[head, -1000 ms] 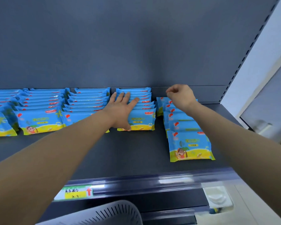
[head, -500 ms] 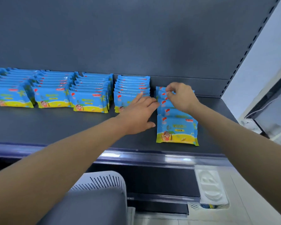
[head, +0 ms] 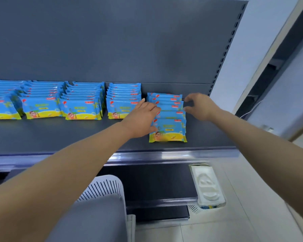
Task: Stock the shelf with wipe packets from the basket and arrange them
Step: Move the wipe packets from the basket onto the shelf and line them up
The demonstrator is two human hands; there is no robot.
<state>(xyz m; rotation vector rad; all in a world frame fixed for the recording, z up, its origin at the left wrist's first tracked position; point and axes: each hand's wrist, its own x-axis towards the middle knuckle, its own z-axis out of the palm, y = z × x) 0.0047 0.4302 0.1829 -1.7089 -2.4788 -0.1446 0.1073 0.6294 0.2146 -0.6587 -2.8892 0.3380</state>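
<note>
Five rows of blue-and-yellow wipe packets [head: 82,109] are lying overlapped on the grey shelf [head: 59,137]. They are running from 9 o'clock toward 3 o'clock along the back panel [head: 129,41], and the frame edge is cutting off the leftmost one. The rightmost row [head: 170,130] is sitting at 3 o'clock of its neighbour, apart from it, and is reaching nearer the shelf's front edge than the others.

Both hands are touching that row. The left hand [head: 141,117] is extending from 7 o'clock and lying against the row's left side. Its fingers are fairly straight and spread over the packet edges, and its thumb is resting on the front packet, so it is pressing rather than wrapping round anything. The right hand [head: 200,106] is extending from 4 o'clock with its fingers curled. Its fingertips [head: 187,99] are touching the right ends of the rear packets; I cannot tell whether they are pinching an edge or only pushing against it.

Below the shelf's shiny price rail [head: 173,155], at 6 o'clock of the left forearm, the white slotted basket [head: 105,187] is showing only part of its wall. At 5 o'clock of the rightmost row, a white moulded plastic piece [head: 206,186] is lying low near the floor.
</note>
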